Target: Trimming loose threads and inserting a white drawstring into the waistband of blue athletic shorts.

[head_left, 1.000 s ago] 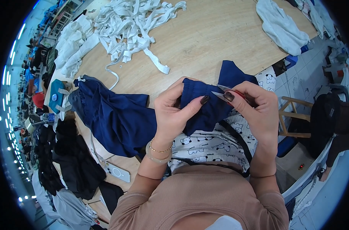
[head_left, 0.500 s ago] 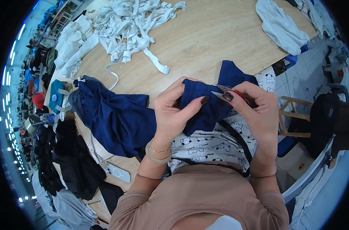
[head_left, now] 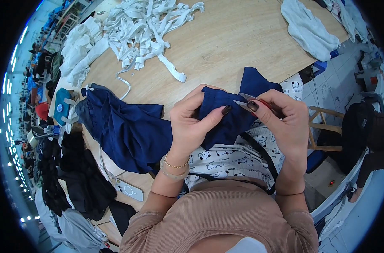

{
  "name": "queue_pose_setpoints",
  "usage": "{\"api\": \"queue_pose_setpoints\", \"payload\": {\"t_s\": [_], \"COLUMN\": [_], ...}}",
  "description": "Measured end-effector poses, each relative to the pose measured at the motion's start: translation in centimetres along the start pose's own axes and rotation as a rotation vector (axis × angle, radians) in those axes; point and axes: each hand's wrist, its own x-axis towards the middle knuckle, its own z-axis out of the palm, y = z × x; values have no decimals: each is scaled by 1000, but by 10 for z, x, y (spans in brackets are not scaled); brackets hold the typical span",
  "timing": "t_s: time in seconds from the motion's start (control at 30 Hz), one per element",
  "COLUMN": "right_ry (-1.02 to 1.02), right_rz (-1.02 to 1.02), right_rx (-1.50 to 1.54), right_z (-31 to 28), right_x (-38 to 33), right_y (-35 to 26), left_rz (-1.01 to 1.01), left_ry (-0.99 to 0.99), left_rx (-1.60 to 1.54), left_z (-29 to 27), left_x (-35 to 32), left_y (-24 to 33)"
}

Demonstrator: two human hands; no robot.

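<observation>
My left hand (head_left: 188,120) pinches the gathered, elasticated edge of a navy blue garment (head_left: 135,137) between thumb and fingers. The garment's larger part lies on the table to the left; another navy piece (head_left: 259,82) shows beyond the hands. Closed around small thread snips (head_left: 241,103) with red handles, my right hand (head_left: 289,116) points their blades left at the gathered cloth. The blade tips stand slightly apart, close to the cloth; whether they touch a thread is too small to tell. A white apron with a dog print (head_left: 225,162) covers my lap below.
On the wooden table (head_left: 230,33), a heap of white elastic strips (head_left: 137,29) lies at the far left and a white cloth (head_left: 308,31) at the far right. A phone (head_left: 130,190) and black garments (head_left: 80,173) are at the near left. A wooden stool (head_left: 324,126) stands at right.
My right hand and the snips have shifted very slightly right. The left hand still holds the gathered edge in nearly the same place. At the far right edge, another person's arm has come down lower.
</observation>
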Motion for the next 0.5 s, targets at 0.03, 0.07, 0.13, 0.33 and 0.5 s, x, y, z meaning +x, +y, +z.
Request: {"api": "queue_pose_setpoints", "payload": {"t_s": [0.03, 0.07, 0.13, 0.33, 0.5], "right_ry": [0, 2, 5, -2, 5], "right_rz": [0, -2, -4, -1, -23], "right_rx": [0, -10, -19, -35, 107], "right_z": [0, 0, 0, -1, 3], "right_x": [0, 0, 0, 1, 3], "right_y": [0, 0, -1, -2, 8], "left_rz": [-7, -7, 16, 10, -47], "left_ry": [-3, -3, -18, -19, -25], "left_rx": [6, 5, 17, 12, -116], "left_z": [0, 0, 0, 0, 1], "left_x": [0, 0, 1, 1, 0], "left_y": [1, 1, 1, 2, 1]}}
